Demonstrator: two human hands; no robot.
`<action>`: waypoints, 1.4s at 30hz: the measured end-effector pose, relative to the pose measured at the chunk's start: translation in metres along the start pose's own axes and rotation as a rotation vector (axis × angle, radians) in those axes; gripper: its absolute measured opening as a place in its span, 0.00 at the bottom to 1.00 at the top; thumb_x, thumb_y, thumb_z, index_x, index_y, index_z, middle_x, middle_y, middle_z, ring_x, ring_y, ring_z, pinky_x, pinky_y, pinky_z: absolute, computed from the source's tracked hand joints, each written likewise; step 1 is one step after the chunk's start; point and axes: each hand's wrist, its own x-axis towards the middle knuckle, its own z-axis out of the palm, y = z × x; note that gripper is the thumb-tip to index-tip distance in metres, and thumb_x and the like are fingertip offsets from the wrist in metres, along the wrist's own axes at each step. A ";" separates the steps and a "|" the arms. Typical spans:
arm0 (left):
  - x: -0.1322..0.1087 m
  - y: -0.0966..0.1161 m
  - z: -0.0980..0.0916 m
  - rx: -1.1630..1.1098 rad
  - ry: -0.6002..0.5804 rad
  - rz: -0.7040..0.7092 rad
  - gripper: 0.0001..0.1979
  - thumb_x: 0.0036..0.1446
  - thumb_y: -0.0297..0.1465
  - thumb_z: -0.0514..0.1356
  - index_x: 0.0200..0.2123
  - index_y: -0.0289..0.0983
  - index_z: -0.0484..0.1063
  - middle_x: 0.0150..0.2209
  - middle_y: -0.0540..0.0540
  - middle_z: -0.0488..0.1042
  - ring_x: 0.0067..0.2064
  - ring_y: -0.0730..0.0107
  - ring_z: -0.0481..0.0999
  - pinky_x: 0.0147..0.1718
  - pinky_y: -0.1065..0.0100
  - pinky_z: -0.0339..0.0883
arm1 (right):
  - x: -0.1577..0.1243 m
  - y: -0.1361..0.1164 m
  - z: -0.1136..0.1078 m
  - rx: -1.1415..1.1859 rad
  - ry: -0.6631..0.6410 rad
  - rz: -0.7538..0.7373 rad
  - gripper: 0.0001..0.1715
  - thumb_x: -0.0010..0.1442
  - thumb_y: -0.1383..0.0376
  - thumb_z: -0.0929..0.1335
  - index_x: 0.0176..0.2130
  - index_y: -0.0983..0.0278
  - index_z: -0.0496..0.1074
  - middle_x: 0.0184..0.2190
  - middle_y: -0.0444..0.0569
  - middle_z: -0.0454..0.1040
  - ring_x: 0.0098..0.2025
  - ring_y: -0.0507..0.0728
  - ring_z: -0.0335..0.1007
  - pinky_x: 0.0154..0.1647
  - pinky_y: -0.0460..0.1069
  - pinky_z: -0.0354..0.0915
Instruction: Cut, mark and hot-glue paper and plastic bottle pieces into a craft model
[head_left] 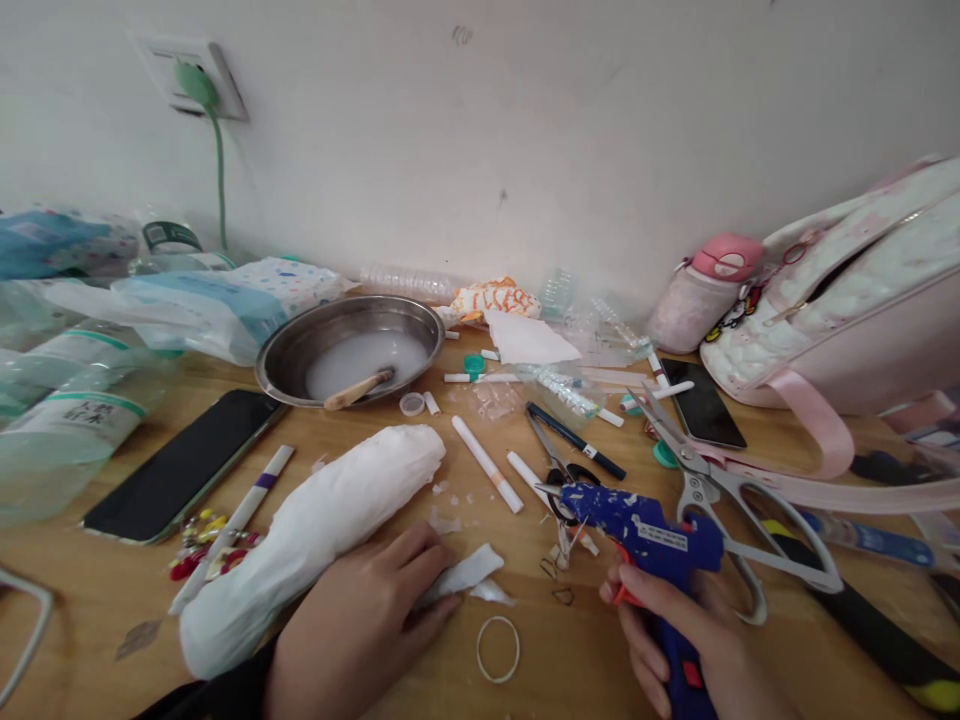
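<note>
My right hand [686, 625] is wrapped round the handle of a blue hot glue gun [649, 525], with a finger at its red trigger. The gun's metal nozzle points left over a small pair of black-handled scissors [564, 478]. My left hand [367, 625] rests low on the table, its fingers closed on a small white piece of paper [471, 572]. Just left of that hand lies a long, white-wrapped form [330, 500], bulging at both ends. A thin white ring [498, 648] lies flat between my hands.
A steel bowl [274, 375] of cloudy liquid with a wooden-handled brush [358, 388] stands behind. Several markers [486, 462] lie about. Large scissors [709, 485] and a pink bag [847, 300] are at right; a phone [187, 465] and plastic bottles [75, 420] at left.
</note>
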 end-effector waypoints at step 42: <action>-0.007 0.021 0.007 -0.629 -0.112 -0.133 0.14 0.56 0.35 0.47 0.22 0.37 0.64 0.23 0.48 0.68 0.25 0.71 0.66 0.24 0.72 0.60 | -0.006 0.029 0.052 -0.366 0.434 -0.114 0.21 0.33 0.56 0.73 0.30 0.63 0.72 0.11 0.37 0.60 0.13 0.50 0.55 0.13 0.46 0.56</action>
